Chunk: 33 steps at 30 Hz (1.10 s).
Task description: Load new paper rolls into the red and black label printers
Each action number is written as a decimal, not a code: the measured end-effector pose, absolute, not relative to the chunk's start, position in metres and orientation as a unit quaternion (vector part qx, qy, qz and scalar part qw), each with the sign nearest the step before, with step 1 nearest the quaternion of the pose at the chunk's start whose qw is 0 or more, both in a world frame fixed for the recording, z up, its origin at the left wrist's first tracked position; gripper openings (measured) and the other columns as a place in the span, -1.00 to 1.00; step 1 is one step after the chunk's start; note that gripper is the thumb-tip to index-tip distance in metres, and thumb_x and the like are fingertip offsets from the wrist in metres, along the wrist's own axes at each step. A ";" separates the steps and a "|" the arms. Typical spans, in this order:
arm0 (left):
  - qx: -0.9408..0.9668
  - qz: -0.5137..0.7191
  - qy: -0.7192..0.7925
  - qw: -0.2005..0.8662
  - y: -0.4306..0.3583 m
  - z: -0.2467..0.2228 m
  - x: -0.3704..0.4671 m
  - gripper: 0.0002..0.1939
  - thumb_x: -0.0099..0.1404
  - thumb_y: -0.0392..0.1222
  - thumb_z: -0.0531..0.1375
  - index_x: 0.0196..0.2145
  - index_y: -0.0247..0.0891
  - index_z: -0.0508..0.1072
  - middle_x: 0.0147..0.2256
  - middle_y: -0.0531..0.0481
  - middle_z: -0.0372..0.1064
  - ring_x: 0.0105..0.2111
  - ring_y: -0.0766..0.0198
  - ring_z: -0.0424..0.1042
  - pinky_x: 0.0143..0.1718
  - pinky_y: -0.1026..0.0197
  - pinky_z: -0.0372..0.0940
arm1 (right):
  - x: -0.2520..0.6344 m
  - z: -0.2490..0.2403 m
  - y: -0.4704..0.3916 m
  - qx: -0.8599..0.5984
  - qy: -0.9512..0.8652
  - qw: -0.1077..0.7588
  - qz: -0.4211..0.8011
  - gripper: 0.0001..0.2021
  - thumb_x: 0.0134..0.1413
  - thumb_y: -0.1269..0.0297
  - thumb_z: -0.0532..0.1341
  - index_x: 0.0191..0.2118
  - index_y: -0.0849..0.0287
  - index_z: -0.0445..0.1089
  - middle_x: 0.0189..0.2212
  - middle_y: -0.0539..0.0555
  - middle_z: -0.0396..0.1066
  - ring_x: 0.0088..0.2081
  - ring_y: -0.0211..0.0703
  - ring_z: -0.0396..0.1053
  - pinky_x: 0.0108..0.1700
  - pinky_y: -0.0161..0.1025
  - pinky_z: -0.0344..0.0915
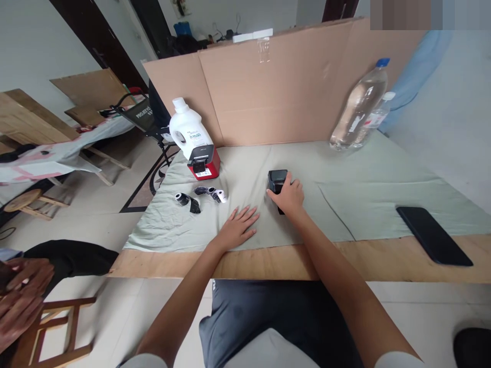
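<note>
My left hand (238,228) lies flat on the pale green cloth with its fingers spread, holding nothing. My right hand (290,195) grips a small black device (276,177) resting on the cloth, thumb on its left side and fingers over its right. Much of that device is hidden beneath the hand. To the left, a roll with a loose black strip (187,202) lies beside a second small roll with a crumpled dark strip (210,192). Behind them stands a red and black boxy device (205,162), with a black piece hanging from its front.
A white jug (190,128) stands behind the red device, before an upright cardboard panel (268,97). Two clear bottles (358,110) lean at the back right. A black phone (433,235) lies near the wooden front edge (368,260). Another person's hands (23,296) show at lower left.
</note>
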<state>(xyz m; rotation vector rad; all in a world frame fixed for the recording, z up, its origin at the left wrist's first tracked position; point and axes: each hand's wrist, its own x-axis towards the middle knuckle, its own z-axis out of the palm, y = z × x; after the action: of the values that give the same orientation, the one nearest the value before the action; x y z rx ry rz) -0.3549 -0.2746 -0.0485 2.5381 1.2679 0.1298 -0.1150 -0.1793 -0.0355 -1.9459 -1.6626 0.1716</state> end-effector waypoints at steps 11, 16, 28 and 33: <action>0.666 0.364 0.606 0.238 -0.182 -0.014 -0.293 -0.78 0.35 -0.22 0.23 -0.06 -0.16 0.57 -0.18 -0.04 0.59 -0.21 0.18 0.53 -0.02 0.14 0.36 | -0.064 -0.038 -0.141 -0.653 -0.655 0.369 0.090 -0.55 0.34 0.24 -0.02 0.18 0.36 0.38 0.12 0.44 0.47 0.20 0.32 0.31 0.25 0.18 0.24; 0.542 0.372 0.640 0.397 -0.098 -0.015 -0.258 -0.78 0.23 -0.28 0.30 -0.13 -0.25 0.54 -0.42 0.08 0.45 -0.47 0.35 0.37 -0.38 0.31 0.24 | -0.054 -0.060 -0.132 -0.651 -0.654 0.360 0.138 -0.52 0.36 0.29 -0.07 0.21 0.27 0.43 0.12 0.35 0.53 0.15 0.23 0.38 0.26 0.17 0.26; 0.486 0.277 0.570 0.602 -0.086 -0.024 -0.271 -0.51 0.05 -0.32 0.34 -0.01 -0.28 0.51 -0.45 0.08 0.47 -0.61 0.45 0.19 -0.63 0.36 -0.14 | -0.049 -0.067 -0.132 -0.628 -0.677 0.340 0.177 -0.44 0.44 0.17 -0.15 0.30 0.20 0.40 0.24 0.27 0.49 0.25 0.17 0.34 0.31 0.20 0.15; 0.481 0.276 0.574 0.603 -0.084 -0.026 -0.269 -0.61 0.11 -0.32 0.31 -0.06 -0.29 0.49 -0.40 0.07 0.48 -0.62 0.49 0.17 -0.65 0.37 -0.17 | -0.047 -0.074 -0.129 -0.620 -0.678 0.355 0.171 -0.42 0.45 0.13 -0.15 0.38 0.23 0.28 0.22 0.34 0.48 0.21 0.20 0.38 0.27 0.20 0.21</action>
<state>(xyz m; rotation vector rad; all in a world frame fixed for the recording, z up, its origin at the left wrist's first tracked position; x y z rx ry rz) -0.2686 -0.0841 -0.0261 1.1129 1.3291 0.6388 -0.0472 -0.1285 -0.0738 -1.6027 -1.7524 0.4423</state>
